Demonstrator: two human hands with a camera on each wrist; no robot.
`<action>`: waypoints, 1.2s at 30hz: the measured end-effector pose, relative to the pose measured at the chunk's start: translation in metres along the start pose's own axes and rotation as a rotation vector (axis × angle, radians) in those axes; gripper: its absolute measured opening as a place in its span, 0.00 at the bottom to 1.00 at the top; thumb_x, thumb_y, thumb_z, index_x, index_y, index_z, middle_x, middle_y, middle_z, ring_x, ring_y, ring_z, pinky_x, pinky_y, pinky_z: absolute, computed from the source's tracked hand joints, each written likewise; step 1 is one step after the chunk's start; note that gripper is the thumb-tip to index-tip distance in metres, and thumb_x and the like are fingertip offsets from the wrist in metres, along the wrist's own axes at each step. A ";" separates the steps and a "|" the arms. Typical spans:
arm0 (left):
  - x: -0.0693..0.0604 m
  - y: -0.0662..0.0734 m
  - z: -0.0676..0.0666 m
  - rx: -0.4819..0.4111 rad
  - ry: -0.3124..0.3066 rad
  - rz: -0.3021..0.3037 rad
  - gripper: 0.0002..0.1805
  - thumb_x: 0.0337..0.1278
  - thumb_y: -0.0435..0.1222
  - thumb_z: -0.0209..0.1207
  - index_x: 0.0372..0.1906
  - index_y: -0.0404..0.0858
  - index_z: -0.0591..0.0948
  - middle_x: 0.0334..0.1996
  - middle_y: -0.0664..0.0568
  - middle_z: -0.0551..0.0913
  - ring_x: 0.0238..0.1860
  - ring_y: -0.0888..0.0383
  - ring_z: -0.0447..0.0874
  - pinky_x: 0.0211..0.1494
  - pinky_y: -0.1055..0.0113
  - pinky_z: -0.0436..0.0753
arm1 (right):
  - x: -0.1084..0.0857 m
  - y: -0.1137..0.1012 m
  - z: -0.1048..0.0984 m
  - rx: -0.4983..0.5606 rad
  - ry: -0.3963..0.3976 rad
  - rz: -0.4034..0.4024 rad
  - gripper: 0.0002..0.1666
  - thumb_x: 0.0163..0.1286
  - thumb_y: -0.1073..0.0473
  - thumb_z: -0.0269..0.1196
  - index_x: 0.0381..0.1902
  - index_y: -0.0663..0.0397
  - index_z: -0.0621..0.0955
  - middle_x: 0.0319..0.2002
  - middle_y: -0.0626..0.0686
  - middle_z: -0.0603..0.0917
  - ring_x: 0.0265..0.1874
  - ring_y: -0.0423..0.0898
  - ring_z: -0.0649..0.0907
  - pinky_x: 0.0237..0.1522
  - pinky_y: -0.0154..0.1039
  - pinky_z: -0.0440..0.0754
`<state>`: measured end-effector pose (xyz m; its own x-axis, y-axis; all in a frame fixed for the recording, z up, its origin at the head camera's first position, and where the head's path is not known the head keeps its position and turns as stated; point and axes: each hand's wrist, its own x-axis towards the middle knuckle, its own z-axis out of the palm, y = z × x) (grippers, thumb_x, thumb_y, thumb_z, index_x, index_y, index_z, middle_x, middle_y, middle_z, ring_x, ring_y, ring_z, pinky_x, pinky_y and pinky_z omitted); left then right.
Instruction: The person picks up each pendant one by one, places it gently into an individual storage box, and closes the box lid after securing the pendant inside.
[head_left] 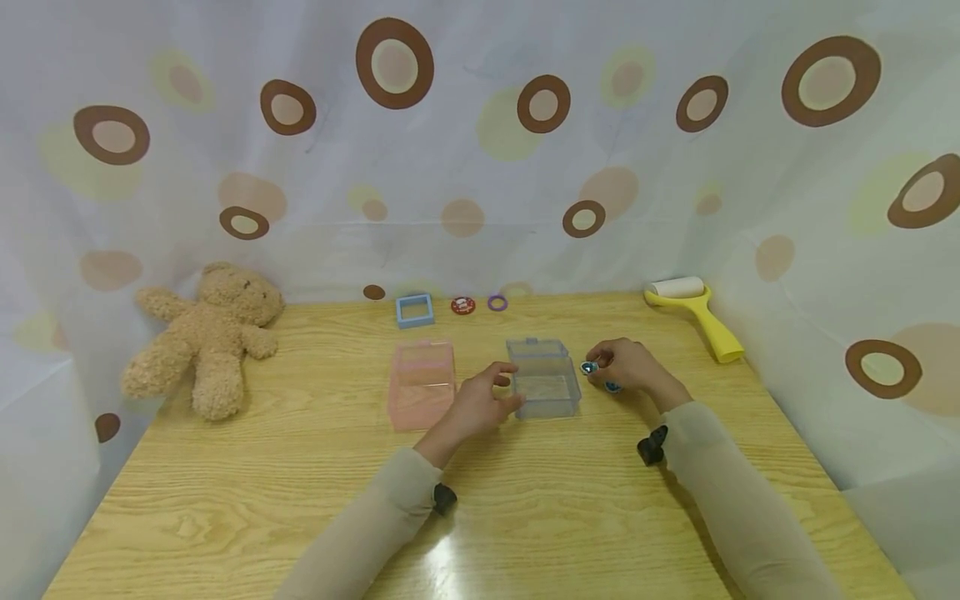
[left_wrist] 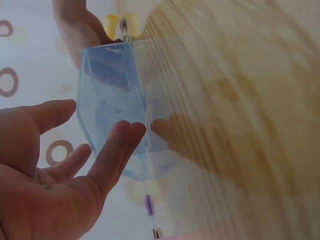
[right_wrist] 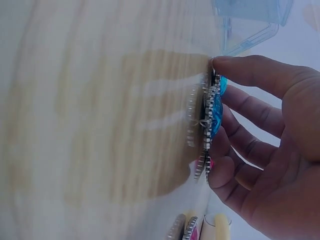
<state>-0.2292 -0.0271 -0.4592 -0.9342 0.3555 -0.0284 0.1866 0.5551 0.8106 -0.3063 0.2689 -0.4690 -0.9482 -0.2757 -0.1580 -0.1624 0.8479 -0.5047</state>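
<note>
A clear bluish plastic box (head_left: 547,387) stands on the table with its lid folded back. Beside its left wall is my left hand (head_left: 486,400), fingers spread and loosely bent; in the left wrist view the fingertips (left_wrist: 122,131) lie at or just in front of the box (left_wrist: 112,95). To the right of the box, my right hand (head_left: 626,365) pinches a blue-gem ornament (head_left: 589,367) with a beaded silver edge, low over the table. A second blue ornament (head_left: 613,387) lies under that hand. In the right wrist view, thumb and fingers close about the blue gem (right_wrist: 216,117).
A pink plastic box (head_left: 422,408) stands left of the clear one. Along the back are a blue square frame (head_left: 415,311), a red-and-white disc (head_left: 462,306) and a purple ring (head_left: 497,303). A teddy bear (head_left: 213,337) sits left, a yellow-handled lint roller (head_left: 697,312) right.
</note>
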 end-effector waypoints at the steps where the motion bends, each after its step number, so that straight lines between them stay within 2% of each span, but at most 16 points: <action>1: 0.000 0.000 0.000 0.001 -0.001 -0.007 0.29 0.65 0.41 0.62 0.69 0.42 0.71 0.60 0.39 0.81 0.49 0.45 0.88 0.45 0.59 0.86 | 0.000 0.000 0.000 -0.002 0.000 -0.003 0.21 0.67 0.53 0.68 0.55 0.57 0.82 0.48 0.60 0.84 0.47 0.56 0.82 0.48 0.51 0.81; 6: 0.001 0.000 0.001 -0.006 0.002 -0.027 0.29 0.65 0.44 0.62 0.69 0.44 0.70 0.60 0.41 0.81 0.51 0.45 0.87 0.51 0.55 0.84 | 0.001 0.000 0.000 -0.007 0.001 -0.013 0.20 0.67 0.53 0.68 0.54 0.57 0.83 0.47 0.60 0.84 0.47 0.55 0.82 0.47 0.51 0.81; 13: 0.001 -0.001 0.001 -0.016 -0.014 -0.027 0.29 0.66 0.45 0.61 0.69 0.44 0.69 0.60 0.40 0.81 0.41 0.48 0.90 0.52 0.53 0.84 | 0.001 -0.001 0.000 -0.015 -0.005 -0.006 0.20 0.67 0.52 0.68 0.53 0.56 0.83 0.46 0.58 0.84 0.46 0.54 0.82 0.47 0.50 0.81; 20: 0.000 0.000 0.000 -0.020 -0.029 -0.037 0.30 0.67 0.46 0.61 0.70 0.45 0.68 0.60 0.40 0.81 0.47 0.45 0.88 0.52 0.52 0.84 | 0.001 -0.002 0.000 -0.057 0.009 -0.015 0.20 0.67 0.52 0.68 0.52 0.57 0.84 0.45 0.57 0.86 0.44 0.53 0.83 0.47 0.51 0.82; 27: 0.001 -0.001 0.001 -0.018 -0.027 -0.039 0.30 0.67 0.45 0.61 0.70 0.44 0.68 0.59 0.41 0.82 0.41 0.49 0.89 0.46 0.57 0.85 | -0.003 -0.004 -0.002 -0.045 0.004 -0.009 0.22 0.67 0.49 0.67 0.53 0.58 0.83 0.47 0.58 0.86 0.44 0.52 0.83 0.45 0.49 0.82; 36: 0.002 -0.003 0.001 -0.010 -0.016 -0.025 0.29 0.67 0.45 0.61 0.69 0.45 0.68 0.58 0.40 0.82 0.37 0.52 0.90 0.41 0.61 0.84 | -0.008 -0.009 -0.012 0.003 0.023 -0.014 0.21 0.69 0.48 0.65 0.54 0.54 0.83 0.46 0.55 0.85 0.41 0.49 0.82 0.40 0.42 0.81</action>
<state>-0.2313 -0.0266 -0.4622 -0.9333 0.3543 -0.0579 0.1604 0.5560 0.8155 -0.3007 0.2695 -0.4529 -0.9519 -0.2767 -0.1316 -0.1746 0.8428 -0.5092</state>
